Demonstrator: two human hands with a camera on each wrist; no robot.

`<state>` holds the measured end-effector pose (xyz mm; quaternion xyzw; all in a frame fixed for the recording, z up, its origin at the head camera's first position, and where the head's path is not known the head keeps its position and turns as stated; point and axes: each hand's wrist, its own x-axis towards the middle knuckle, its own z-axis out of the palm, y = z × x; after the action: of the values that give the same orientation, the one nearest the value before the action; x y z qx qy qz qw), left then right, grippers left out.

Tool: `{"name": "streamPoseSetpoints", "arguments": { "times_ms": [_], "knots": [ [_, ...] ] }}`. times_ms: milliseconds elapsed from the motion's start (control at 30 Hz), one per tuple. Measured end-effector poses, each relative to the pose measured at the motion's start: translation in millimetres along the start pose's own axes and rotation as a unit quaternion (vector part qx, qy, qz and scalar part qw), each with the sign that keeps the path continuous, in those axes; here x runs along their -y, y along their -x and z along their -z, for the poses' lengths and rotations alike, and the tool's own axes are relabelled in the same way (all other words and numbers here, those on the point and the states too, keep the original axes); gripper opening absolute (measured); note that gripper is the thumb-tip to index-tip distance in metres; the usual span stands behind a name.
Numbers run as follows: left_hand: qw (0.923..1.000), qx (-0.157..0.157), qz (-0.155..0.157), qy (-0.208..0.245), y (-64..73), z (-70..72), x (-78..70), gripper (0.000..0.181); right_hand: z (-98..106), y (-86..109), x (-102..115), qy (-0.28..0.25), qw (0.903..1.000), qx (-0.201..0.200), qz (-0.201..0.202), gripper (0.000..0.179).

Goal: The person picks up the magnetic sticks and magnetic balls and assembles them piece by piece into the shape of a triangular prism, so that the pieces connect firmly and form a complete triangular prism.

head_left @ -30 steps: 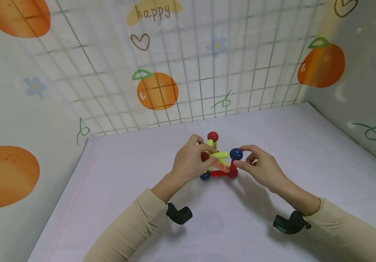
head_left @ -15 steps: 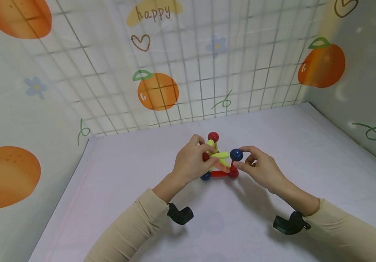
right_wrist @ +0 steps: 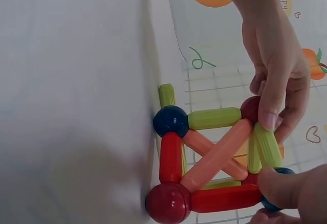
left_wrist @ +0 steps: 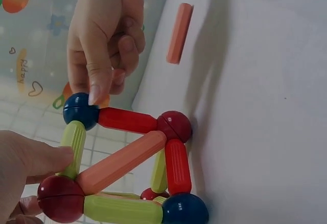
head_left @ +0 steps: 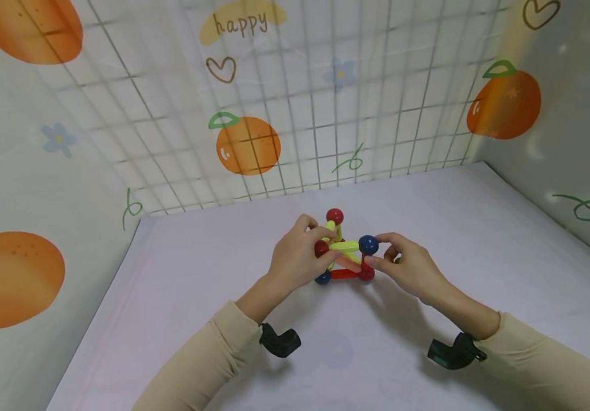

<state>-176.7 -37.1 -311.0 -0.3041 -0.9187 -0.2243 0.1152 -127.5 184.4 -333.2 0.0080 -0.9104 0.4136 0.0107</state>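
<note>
A frame of magnetic rods and balls stands on the table between both hands. My left hand (head_left: pixel 300 251) pinches a yellow-green magnetic rod (head_left: pixel 346 246) at its end beside a dark red ball (left_wrist: pixel 60 198). At the rod's other end is a blue ball (head_left: pixel 369 245), which my right hand (head_left: pixel 410 262) pinches between thumb and fingers. Below that ball, a red rod (left_wrist: pixel 127 120) leads to a lower red ball (right_wrist: pixel 168 203). A salmon rod (left_wrist: pixel 122 162) crosses one face diagonally. Another red ball (head_left: pixel 334 216) tops the far side, and a second blue ball (head_left: pixel 322 277) forms a lower corner.
A loose salmon rod (left_wrist: pixel 180 34) lies on the table in the left wrist view. Behind the table (head_left: pixel 212 354) hangs a printed curtain (head_left: pixel 171 125) over a wire grid. Black wrist cameras (head_left: pixel 280 341) sit at both cuffs.
The blue ball in my right hand has shifted slightly left, and the gap between it and the yellow-green rod has closed. My left hand keeps nearly the same place.
</note>
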Motion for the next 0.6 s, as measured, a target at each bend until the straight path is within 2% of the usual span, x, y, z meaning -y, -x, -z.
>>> {"name": "streamPoseSetpoints", "arguments": {
  "times_ms": [167, 333, 467, 600],
  "knots": [
    [0.9997, -0.008, 0.021, -0.004, 7.0, 3.0, 4.3, 0.041, -2, -2.8, -5, 0.015, 0.9994, 0.03, -0.007, 0.053],
    [0.9986, -0.009, 0.051, -0.003, 9.3, 6.9, 16.3, 0.051, -8, -5.7, -10, 0.016, 0.9967, 0.078, -0.02, 0.045],
    [0.9968, -0.018, 0.078, 0.001, 8.6, 10.3, 24.6, 0.049, -15, -3.0, -10, 0.019, 0.9939, 0.106, -0.023, 0.043],
    [0.9948, -0.048, 0.088, 0.018, 4.8, 6.7, 31.4, 0.041, -24, 2.6, -8, 0.021, 0.9905, 0.135, -0.009, 0.043]
  ]
}}
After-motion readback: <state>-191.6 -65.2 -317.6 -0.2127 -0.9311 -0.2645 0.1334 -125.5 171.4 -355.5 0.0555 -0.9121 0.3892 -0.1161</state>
